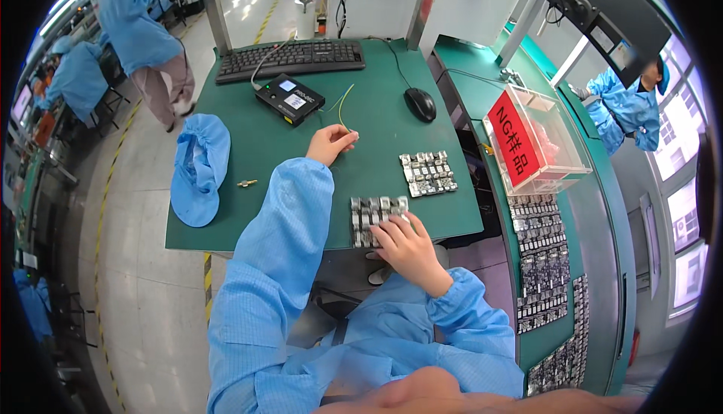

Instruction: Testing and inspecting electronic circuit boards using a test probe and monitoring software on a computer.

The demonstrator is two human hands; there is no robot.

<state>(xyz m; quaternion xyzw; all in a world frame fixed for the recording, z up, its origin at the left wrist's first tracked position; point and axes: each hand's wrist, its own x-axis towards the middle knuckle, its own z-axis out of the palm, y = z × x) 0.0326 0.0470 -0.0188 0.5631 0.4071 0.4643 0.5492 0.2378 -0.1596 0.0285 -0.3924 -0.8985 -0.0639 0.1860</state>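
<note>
My left hand is closed in a pinch at the middle of the green table, on a thin yellow-green cable that rises from the fingertips. What the fingertips cover is hidden. Close to the near edge, my right hand grips the right side of a circuit board panel, its fingers curled over the silvery metal parts. A second circuit board panel lies flat on the table to the right. Beyond the left hand sits a black box-shaped tester with a small lit screen and a cable plugged in.
A keyboard and a mouse occupy the far side. At left lie a blue cloth cap and a small brass connector. A clear bin with a red label and several board panels stand on the right bench. Other people work beyond.
</note>
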